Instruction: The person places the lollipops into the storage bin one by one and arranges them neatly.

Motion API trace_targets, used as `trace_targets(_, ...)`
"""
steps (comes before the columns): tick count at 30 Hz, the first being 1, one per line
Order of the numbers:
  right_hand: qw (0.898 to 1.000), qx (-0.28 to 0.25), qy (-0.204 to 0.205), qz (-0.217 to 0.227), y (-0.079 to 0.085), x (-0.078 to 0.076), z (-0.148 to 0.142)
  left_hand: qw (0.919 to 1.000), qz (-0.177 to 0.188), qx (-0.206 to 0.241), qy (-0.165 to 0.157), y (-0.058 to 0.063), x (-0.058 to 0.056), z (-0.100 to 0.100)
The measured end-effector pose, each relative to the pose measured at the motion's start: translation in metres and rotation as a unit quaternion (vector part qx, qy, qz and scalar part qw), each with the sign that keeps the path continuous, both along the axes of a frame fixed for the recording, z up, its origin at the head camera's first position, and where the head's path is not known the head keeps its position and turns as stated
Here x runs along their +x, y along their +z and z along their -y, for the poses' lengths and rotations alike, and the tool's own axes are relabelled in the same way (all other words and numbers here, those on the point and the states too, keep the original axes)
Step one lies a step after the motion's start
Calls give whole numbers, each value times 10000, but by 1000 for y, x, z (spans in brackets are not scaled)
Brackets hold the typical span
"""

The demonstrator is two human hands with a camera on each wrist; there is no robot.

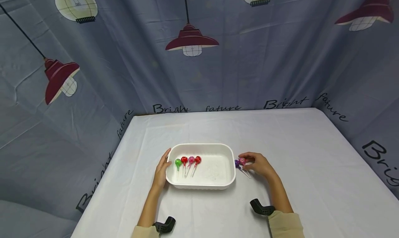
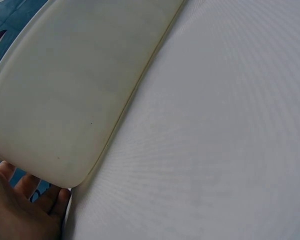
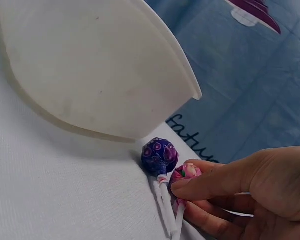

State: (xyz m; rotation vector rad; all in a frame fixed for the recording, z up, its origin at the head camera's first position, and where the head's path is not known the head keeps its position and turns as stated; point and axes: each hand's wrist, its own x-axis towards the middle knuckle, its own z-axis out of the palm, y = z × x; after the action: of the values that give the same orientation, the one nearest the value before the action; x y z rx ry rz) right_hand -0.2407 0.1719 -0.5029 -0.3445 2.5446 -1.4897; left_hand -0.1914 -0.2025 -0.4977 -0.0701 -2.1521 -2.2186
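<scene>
A white plastic tray point(image 1: 218, 168) stands on the table with several lollipops inside: a green lollipop point(image 1: 178, 162), a pink lollipop point(image 1: 191, 159) between two red ones point(image 1: 184, 160). My left hand point(image 1: 161, 172) holds the tray's left end, thumb at the rim and fingers along the outer wall. Beyond the right end, my right hand point(image 1: 257, 164) pinches the wrapped head of another pink lollipop point(image 3: 187, 172) between thumb and fingers. A purple lollipop point(image 3: 160, 157) lies right beside it on the cloth, its white stick pointing the same way.
White cloth covers the table point(image 1: 280, 134). Grey-blue curtains point(image 1: 249, 65) printed with lamps and lettering hang along its back and sides. A black wrist mount point(image 1: 262, 207) sits on the right forearm, another black mount point(image 1: 165, 225) on the left.
</scene>
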Motion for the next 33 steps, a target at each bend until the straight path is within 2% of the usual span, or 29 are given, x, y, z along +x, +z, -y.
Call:
trace_targets(12,9994,-239,-193,148,3,1,-8,10000,-56,-48,12,2,1,-1)
trace_targets(22,9956,-611,-615,361,19,5,-11,10000,-74,-11,-21,3,1,-1)
trace_targets(33,9902,-1308,-370,319,44,7,1,10000,4,-24,-18,1,2,-1)
